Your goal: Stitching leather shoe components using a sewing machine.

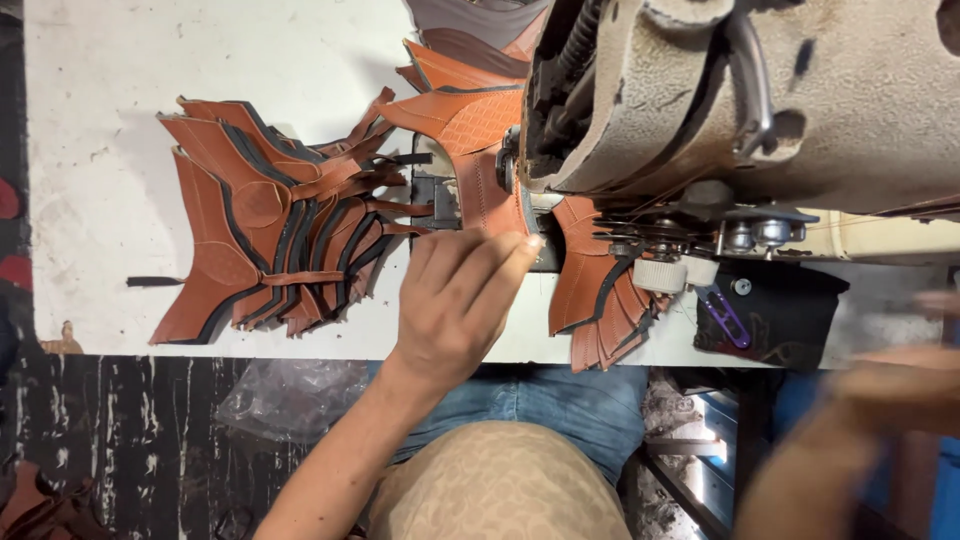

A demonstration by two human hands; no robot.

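The brown leather piece (487, 190) lies flat on the bed of the industrial sewing machine (700, 100), its stitched edge running toward the needle area under the machine head, which hides the needle itself. The person's left hand (455, 300) rests on the near end of this piece, palm down, fingers (500, 255) extended and close together, pressing the leather rather than gripping it; nothing is closed inside the hand. The forearm comes up from the lower left over the table edge, wrist roughly level. In my judgement, good practice here calls for even downward pressure, fingertips kept well clear of the needle, and the seam line held parallel to the existing stitch row. The right hand (880, 385) is at the lower right, heavily blurred; I cannot tell whether it is open, closed, or holding anything. Just right of the machine base, more cut leather panels (590, 290) hang over the table edge. Well to the left, a fanned stack of brown leather pieces with black trim (260, 240) sits on the white table (100, 120). Purple-handled thread snips (728, 315) lie on a dark cloth (790, 310) under the machine.
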